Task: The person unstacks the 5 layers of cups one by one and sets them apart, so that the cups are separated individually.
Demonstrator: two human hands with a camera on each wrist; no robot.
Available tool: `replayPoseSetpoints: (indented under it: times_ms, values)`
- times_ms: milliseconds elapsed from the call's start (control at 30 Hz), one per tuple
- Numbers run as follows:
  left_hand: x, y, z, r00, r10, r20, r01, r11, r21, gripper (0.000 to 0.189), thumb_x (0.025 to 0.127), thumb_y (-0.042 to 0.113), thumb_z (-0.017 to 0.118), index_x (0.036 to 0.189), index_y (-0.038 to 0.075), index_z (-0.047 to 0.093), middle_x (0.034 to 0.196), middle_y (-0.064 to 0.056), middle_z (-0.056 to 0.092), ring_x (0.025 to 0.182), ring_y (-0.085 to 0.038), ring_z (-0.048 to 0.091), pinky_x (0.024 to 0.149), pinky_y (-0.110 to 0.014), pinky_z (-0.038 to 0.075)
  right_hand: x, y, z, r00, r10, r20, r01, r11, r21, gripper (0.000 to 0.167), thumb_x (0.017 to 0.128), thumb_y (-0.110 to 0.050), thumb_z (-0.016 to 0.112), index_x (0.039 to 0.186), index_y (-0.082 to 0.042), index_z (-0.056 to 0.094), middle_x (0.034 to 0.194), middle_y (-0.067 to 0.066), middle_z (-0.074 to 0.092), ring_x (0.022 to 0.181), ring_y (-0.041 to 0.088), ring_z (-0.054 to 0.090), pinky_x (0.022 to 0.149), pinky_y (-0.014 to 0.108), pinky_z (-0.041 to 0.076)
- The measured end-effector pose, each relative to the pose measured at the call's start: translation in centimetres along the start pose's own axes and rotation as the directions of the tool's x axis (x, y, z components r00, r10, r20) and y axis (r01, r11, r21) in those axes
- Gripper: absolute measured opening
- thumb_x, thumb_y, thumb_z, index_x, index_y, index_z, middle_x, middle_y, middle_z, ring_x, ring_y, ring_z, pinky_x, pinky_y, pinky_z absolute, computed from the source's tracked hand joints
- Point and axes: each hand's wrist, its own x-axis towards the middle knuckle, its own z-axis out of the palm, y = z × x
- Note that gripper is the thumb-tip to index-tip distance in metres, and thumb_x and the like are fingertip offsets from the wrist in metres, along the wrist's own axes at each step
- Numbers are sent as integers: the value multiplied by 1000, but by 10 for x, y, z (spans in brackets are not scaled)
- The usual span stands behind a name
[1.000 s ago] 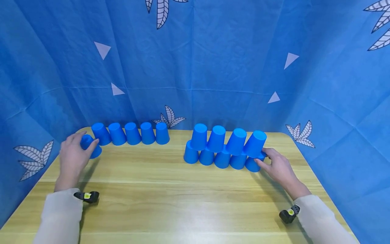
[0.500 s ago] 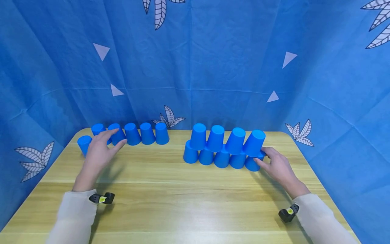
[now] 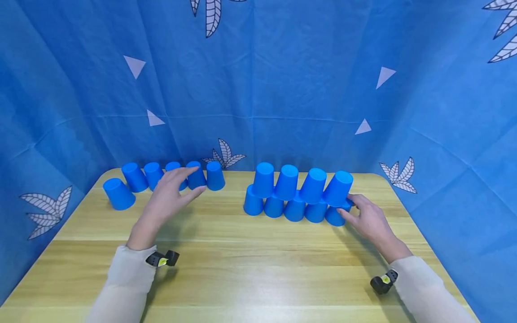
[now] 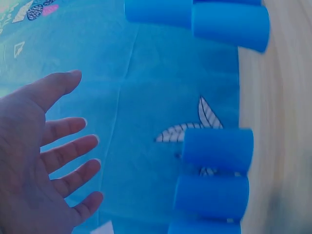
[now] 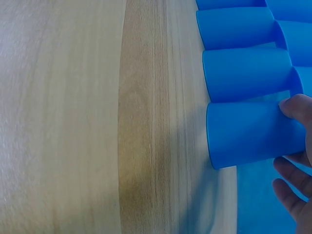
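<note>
My left hand (image 3: 167, 197) is raised in front of the row of blue cups, fingers spread and holding nothing. In the left wrist view, its palm and fingers (image 4: 68, 184) show bare. Upside-down blue cups line the back left, the last one a blue cup (image 3: 215, 176) to the hand's right. At the right, my right hand (image 3: 369, 220) grips the end blue cup (image 3: 336, 217) of a lower row, thumb on one side, fingers on the other. Upon that row stands a second tier of inverted cups, with a blue cup (image 3: 338, 189) at its right end.
One blue cup (image 3: 119, 194) stands apart in front of the left row's near end. The wooden table (image 3: 250, 269) reaches back to a blue curtain (image 3: 315, 80) with printed leaves. Black cameras sit on both wrists, one a left wrist camera (image 3: 163, 259).
My left hand has let go of the leftmost cup and moved right across the front of the left row. That cup stays standing on the table. The right hand keeps its place.
</note>
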Motion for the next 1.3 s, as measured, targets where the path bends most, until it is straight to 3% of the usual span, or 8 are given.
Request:
replayPoseSetpoints:
  times_ms: [333, 633, 800, 967, 1067, 1300]
  values:
    - [29, 40, 30, 996, 77, 34, -75, 996, -48, 67, 92, 51, 63, 146, 13, 47, 148, -15, 44, 138, -37, 34, 110, -60, 25, -1, 3, -2, 1000, -7, -18, 7, 1000, -6, 56, 95, -33, 66, 132, 6, 53, 126, 27, 56, 109, 46, 57, 88, 61, 47]
    - [48, 62, 60, 986, 165, 24, -165, 986, -9, 65, 92, 48, 64, 146, 14, 46, 146, -12, 46, 135, -33, 38, 108, -60, 28, -2, 2, 1, 1000, 25, 3, -25, 1000, -5, 58, 95, -33, 66, 134, 6, 51, 128, 27, 56, 110, 47, 57, 88, 61, 47]
    - [56, 73, 74, 971, 239, -22, -237, 970, 57, 66, 92, 50, 63, 145, 13, 48, 144, -13, 48, 135, -33, 39, 109, -56, 29, -2, 1, 2, 1000, 24, 6, -24, 1000, 2, 59, 95, -35, 65, 135, 6, 51, 128, 27, 55, 110, 47, 57, 89, 60, 47]
    - [61, 84, 85, 941, 321, -105, -308, 944, 120, 64, 91, 46, 66, 142, 11, 51, 138, -13, 53, 131, -33, 43, 108, -55, 30, -1, -1, 2, 1000, 27, 6, -27, 1000, 6, 59, 95, -36, 65, 135, 5, 51, 129, 27, 55, 111, 46, 56, 89, 60, 47]
    - [63, 90, 91, 937, 326, -128, -307, 940, 149, 63, 91, 46, 66, 142, 12, 52, 137, -12, 54, 130, -33, 44, 108, -57, 30, -1, -1, 3, 1000, 24, 3, -24, 1000, 8, 59, 95, -36, 65, 135, 4, 51, 128, 26, 56, 111, 46, 56, 89, 60, 47]
    - [67, 97, 101, 950, 280, -137, -250, 947, 200, 59, 93, 49, 63, 140, 15, 54, 136, -10, 55, 129, -32, 44, 106, -57, 32, -1, -1, 2, 999, 33, 3, -33, 999, 3, 59, 94, -35, 66, 135, 4, 51, 128, 26, 56, 112, 46, 56, 89, 60, 47]
